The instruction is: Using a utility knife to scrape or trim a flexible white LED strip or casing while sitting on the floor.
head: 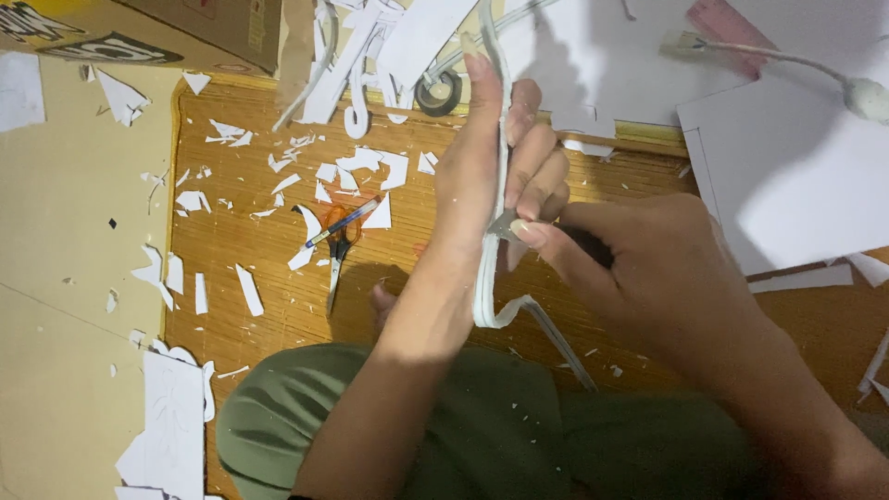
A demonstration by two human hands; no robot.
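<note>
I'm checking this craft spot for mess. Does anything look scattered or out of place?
Yes. White paper scraps are strewn across the woven mat, some around the orange-handled scissors with a pen across them. The left hand holds a white strip; the right hand cuts it.

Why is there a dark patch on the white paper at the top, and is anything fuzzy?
Head view: the light casts a grey shadow on the white sheet; the left hand and right hand look slightly soft, while the scissors stay clear.
</note>
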